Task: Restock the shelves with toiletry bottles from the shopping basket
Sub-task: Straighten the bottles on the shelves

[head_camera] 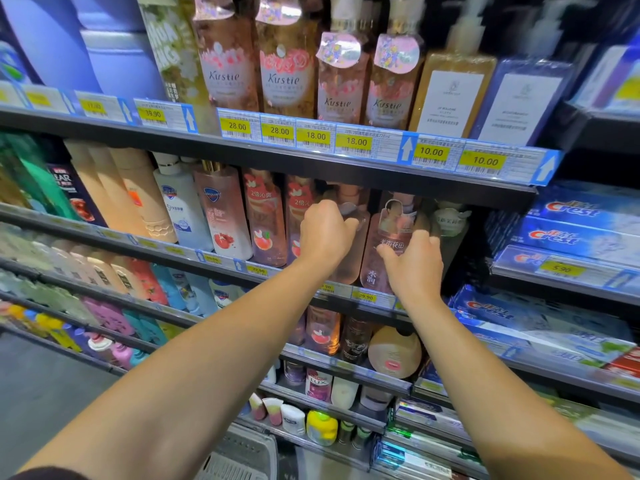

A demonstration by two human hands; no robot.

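Note:
Both arms reach to the second shelf (346, 174). My left hand (325, 233) grips the upper part of a pale pink clear bottle (355, 252) standing on that shelf. Just to its right stands a second pink bottle (389, 237) with a tag on its neck; my right hand (414, 261) curls its fingers round that bottle's right side. A grey shopping basket (239, 459) shows at the bottom edge, between my forearms; its contents are hidden.
Pink Safeguard and peach bottles (221, 216) fill the shelf to the left. Kustie bottles (287, 60) line the shelf above. Crest toothpaste boxes (568, 220) stack at the right. Lower shelves hold more bottles (322, 330).

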